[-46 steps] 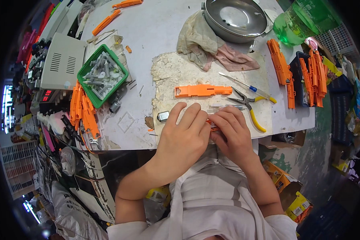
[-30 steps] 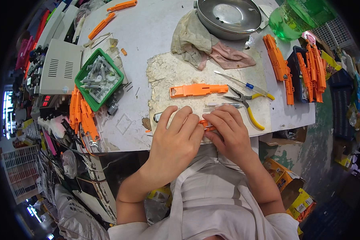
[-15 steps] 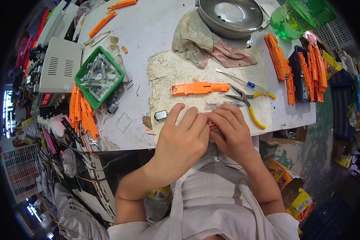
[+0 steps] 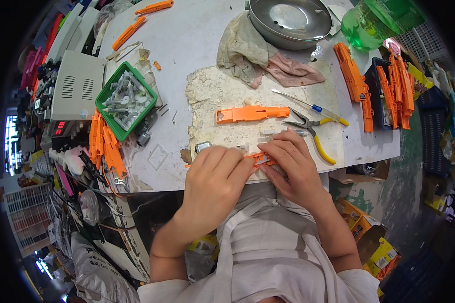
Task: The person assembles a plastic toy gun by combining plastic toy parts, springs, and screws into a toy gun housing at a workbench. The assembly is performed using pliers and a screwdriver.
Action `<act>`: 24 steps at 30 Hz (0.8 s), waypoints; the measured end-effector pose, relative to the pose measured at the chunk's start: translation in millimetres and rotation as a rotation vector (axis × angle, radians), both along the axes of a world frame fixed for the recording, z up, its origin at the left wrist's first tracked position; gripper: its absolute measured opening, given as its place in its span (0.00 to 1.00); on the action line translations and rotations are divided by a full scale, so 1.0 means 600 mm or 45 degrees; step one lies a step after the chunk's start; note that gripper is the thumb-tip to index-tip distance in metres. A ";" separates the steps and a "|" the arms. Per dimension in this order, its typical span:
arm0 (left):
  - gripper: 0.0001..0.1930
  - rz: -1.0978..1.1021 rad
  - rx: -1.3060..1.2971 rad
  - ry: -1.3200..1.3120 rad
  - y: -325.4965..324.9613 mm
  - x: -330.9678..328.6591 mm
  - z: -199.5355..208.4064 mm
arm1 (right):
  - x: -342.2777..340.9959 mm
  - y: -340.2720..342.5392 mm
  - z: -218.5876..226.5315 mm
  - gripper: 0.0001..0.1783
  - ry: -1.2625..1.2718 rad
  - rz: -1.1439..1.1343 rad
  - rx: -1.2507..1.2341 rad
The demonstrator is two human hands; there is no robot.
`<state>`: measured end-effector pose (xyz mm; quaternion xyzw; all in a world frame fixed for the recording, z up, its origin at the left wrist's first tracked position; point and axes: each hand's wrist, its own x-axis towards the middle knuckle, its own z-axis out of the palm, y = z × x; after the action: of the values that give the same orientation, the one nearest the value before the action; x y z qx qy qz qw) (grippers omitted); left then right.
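Between my hands, at the table's front edge, is an orange plastic part (image 4: 261,159), mostly covered by fingers. My right hand (image 4: 294,164) grips its right end with thumb and fingers. On its left end, my left hand (image 4: 212,182) has its fingertips closed on the same part. Just beyond them lies a long orange plastic housing (image 4: 253,114), flat on the worn board. A small grey-white piece (image 4: 242,147) shows just past my left fingers. A small metal block (image 4: 202,146) is partly hidden behind my left hand.
Yellow-handled pliers (image 4: 313,129) and a blue-handled screwdriver (image 4: 313,107) lie right of the housing. A green tray (image 4: 153,103) of grey parts stands left, near a beige device (image 4: 76,83). Behind are a rag (image 4: 242,50) and a metal bowl (image 4: 255,28). Orange parts (image 4: 350,70) lie at right.
My left hand has shifted left and toward me, uncovering more of the orange part and the grey-white piece. It now partly hides the metal block. My right hand has barely moved.
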<state>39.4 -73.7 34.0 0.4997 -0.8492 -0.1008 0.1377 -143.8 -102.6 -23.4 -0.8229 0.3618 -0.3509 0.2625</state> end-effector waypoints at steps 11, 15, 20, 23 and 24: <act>0.19 0.328 -0.348 0.026 0.075 -0.021 -0.102 | 0.006 0.000 0.001 0.20 0.036 -0.021 0.006; 0.21 0.317 -0.392 0.075 0.075 -0.020 -0.117 | 0.006 -0.001 0.005 0.19 0.072 -0.017 0.088; 0.19 0.323 -0.469 0.077 0.076 -0.021 -0.130 | 0.005 0.004 0.000 0.17 0.137 -0.068 0.012; 0.19 0.322 -0.505 0.077 0.075 -0.022 -0.136 | -0.001 0.004 0.006 0.17 0.275 -0.068 -0.106; 0.19 0.330 -0.504 0.079 0.076 -0.022 -0.138 | -0.001 0.005 0.008 0.17 0.279 -0.060 -0.107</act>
<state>26.1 -27.9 -48.7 0.5646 -0.7765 0.0710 0.2708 -144.4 -99.8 -18.4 -0.8578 0.3925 -0.2799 0.1785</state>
